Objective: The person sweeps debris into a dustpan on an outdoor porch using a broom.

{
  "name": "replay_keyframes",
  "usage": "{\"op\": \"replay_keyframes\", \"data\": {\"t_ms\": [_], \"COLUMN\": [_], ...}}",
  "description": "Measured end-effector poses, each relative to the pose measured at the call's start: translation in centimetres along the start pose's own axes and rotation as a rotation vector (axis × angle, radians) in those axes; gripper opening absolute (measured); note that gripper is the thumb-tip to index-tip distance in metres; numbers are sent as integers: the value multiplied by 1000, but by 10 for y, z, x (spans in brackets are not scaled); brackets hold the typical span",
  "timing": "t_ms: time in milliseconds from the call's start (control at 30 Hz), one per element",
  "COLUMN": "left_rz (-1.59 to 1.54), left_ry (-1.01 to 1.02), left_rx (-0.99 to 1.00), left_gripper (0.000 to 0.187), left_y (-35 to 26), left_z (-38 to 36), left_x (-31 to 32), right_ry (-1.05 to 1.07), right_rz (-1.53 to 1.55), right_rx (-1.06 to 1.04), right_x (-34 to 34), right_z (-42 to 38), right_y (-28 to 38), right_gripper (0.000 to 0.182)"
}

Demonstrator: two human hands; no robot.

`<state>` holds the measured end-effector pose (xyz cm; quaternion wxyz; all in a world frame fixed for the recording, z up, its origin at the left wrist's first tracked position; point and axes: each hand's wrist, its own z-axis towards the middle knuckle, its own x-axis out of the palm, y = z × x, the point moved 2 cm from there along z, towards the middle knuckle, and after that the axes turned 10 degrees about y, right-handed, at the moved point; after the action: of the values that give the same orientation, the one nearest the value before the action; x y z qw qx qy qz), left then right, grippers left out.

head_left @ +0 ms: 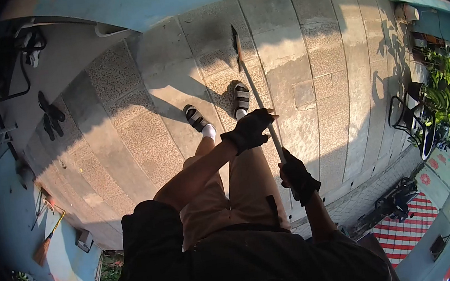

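Slanting out ahead of the person, a long-handled floor tool (254,90) reaches past the right sandal (241,97) to the patchily sunlit paving (284,72). Closed around it are the gloved left hand (250,131), farther forward, and the gloved right hand (298,177), near the back end. Far to the left, a broom (44,250) is by a pale blue wall (69,261).

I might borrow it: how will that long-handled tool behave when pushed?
Its pole runs straight between the left hand and right hand, so probably stiff. The head sits well beyond both hands, so it may twist.
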<state>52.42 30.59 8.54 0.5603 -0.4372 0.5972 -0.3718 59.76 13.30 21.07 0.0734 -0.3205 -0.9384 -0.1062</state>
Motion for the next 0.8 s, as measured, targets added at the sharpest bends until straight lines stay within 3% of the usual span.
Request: {"op": "replay_keyframes", "data": {"t_ms": [200, 333, 400, 433, 467, 500, 533, 567, 600, 633, 667, 733, 800], "left_rz": [147, 219, 214, 240, 259, 225, 221, 188, 161, 185, 234, 231, 74], "left_ry": [329, 800, 682, 714, 750, 644, 555, 552, 597, 618, 543, 558, 557], "left_rx": [320, 253, 404, 379, 345, 428, 472, 465, 327, 313, 449, 326, 228], "left_gripper": [57, 51, 50, 50, 51, 46, 36, 24, 18, 17, 17, 16, 9], "left_y": [-14, -21, -18, -25, -31, -31, -19, 0, -2, 17, 53, 55, 79], "left_z": [64, 91, 102, 115, 131, 144, 158, 179, 196, 208, 214, 210, 190], "left_x": [57, 97, 120, 126, 132, 140, 160, 181, 162, 164, 178, 129, 104], "right_ry": [-169, -279, -409, -466, -497, -524, -534, -589, -579, -537, -534, -444, -484], "right_rz": [361, 525, 517, 452, 457, 419, 557, 626, 605, 579, 592, 614, 455], "right_rx": [-63, -89, -110, -128, -183, -207, -194, -201, -246, -305, -220, -153, -310], "right_x": [1, -23, -46, -54, -61, -75, -93, -110, -121, -131, -125, -105, -70], "right_z": [-1, -7, 5, 11, 17, 35, 53, 80, 90, 116, 120, 135, 145], "right_y": [-44, -57, -57, -50, -35, -29, -24, -24, -9, -11, 12, 36, 60], "right_gripper": [66, 65, 64, 61, 52, 26, 21, 32, 31, 31, 31, 33, 24]}}
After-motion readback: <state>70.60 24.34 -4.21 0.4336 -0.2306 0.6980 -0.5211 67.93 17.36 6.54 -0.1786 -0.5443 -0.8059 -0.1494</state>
